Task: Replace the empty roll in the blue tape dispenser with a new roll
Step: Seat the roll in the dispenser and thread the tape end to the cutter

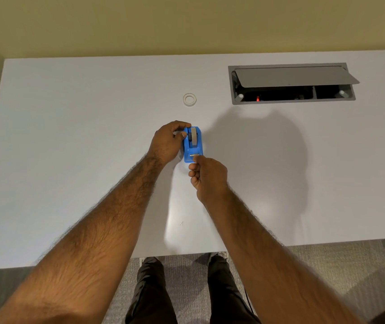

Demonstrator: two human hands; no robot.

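The blue tape dispenser (192,146) stands on the white desk (70,136), its cutter end toward me. A whitish tape roll (194,135) sits upright in its cradle on a black hub. My left hand (167,142) grips the dispenser's left side, thumb at the hub. My right hand (208,176) is curled at the cutter end, thumb and forefinger pinched together at the metal blade; whether a tape end lies between them I cannot tell. A small white ring, an empty core (189,99), lies flat farther back on the desk.
An open grey cable hatch (292,84) with its lid raised is set into the desk at the back right. The desk's near edge runs just above my legs and the carpet. A yellow wall stands behind the desk.
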